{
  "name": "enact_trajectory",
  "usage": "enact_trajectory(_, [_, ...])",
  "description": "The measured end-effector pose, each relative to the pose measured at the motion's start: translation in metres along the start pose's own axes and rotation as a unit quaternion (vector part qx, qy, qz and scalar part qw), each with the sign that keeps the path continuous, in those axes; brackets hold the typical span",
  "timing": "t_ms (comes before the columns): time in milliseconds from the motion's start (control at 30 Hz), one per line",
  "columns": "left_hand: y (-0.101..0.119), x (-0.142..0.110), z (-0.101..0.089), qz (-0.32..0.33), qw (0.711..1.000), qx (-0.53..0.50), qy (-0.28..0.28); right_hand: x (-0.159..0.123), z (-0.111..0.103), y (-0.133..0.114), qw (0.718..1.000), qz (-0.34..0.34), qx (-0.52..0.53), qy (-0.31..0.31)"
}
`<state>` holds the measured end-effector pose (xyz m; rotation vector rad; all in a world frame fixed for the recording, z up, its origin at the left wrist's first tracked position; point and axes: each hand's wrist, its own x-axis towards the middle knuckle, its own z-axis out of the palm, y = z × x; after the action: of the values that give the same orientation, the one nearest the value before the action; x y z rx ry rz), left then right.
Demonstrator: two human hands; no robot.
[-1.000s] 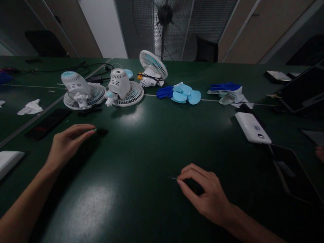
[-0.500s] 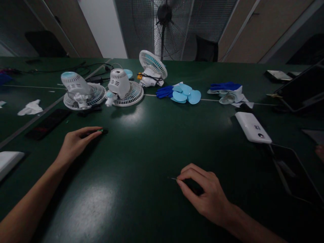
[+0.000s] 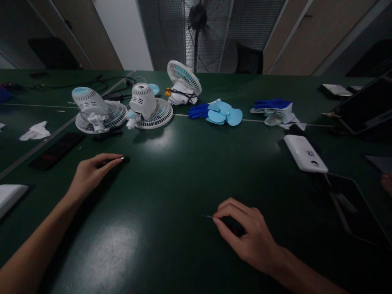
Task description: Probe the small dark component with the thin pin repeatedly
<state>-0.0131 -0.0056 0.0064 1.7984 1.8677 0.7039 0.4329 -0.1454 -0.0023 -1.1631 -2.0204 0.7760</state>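
Nearest us on the green table (image 3: 171, 179), straight on our side of the blue blade (image 3: 225, 113) and a touch to its right, we see our right hand (image 3: 248, 230). Its fingers are closed around a thin tool (image 3: 235, 226): the dark handle sits inside the grasp, and the fine metal shaft pokes out past thumb and forefinger, pointing left.

Well to the right of the blade, and nearer us, lies a tablet (image 3: 357, 208) with a dark face. Far to the blade's left, at the edge of our view, we have a white box (image 3: 12, 198). At the opposite edge, far right of the blade, we catch part of another person's hand (image 3: 387, 183).

Left of the blade and nearer us, our left hand (image 3: 93, 169) pinches a small part (image 3: 126, 159) between thumb and fingers. It shows dark with a pale fleck; we cannot tell what it is.

Right of the blade and nearer us is a white case (image 3: 305, 153); far to the blade's left, a dark phone (image 3: 56, 150), then a crumpled tissue (image 3: 35, 130).

Two fan heads (image 3: 88, 102) lie grille down to the blade's left. A blue glove (image 3: 198, 110) touches the blade on that side, and more gloves (image 3: 274, 110) are piled to its right. Behind it and leftward, we find a third fan (image 3: 183, 83). Farthest off, beyond the blade, stand a floor fan (image 3: 197, 17) and a chair (image 3: 249, 59).
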Motion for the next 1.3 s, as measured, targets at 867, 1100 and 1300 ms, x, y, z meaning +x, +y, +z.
enact_trajectory(867, [0.137,-0.082,0.126,0.325,0.882,-0.155,-0.303,-0.004,0.005,0.002,0.997,0.023,-0.065,0.014])
enact_trajectory(1100, [0.138,-0.083,0.127,0.328,0.882,-0.150,-0.304,-0.003,0.007,0.000,0.996,0.015,-0.091,0.010])
enact_trajectory(1300, [0.137,-0.083,0.127,0.320,0.881,-0.146,-0.317,-0.003,0.010,0.001,0.995,0.010,-0.095,0.013])
